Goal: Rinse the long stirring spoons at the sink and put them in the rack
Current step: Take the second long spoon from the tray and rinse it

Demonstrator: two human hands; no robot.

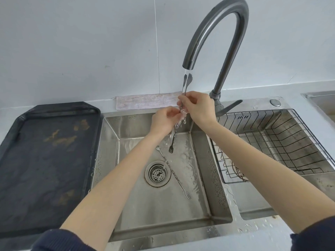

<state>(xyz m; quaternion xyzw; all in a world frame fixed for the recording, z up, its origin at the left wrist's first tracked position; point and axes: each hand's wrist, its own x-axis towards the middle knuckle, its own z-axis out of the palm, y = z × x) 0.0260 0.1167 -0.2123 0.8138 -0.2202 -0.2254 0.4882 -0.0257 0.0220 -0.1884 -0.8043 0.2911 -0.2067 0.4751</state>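
Both hands hold a long twisted stirring spoon (188,81) upright under the running tap (188,66). Its spoon bowl points up into the water stream and its small fork end (171,150) hangs down over the left basin. My right hand (197,107) pinches the stem higher up; my left hand (164,120) pinches it just below. Water splashes between the hands. A second long stirring spoon (174,172) lies flat on the floor of the left sink basin (163,209), crossing beside the drain strainer (157,173). The wire rack (306,127) sits in the right basin and holds nothing I can see.
A dark, stained tray (47,160) lies on the counter left of the sink. A folded cloth (146,102) rests along the wall behind the basin. The tap lever (230,107) points right. Another steel basin edge (322,98) shows at far right.
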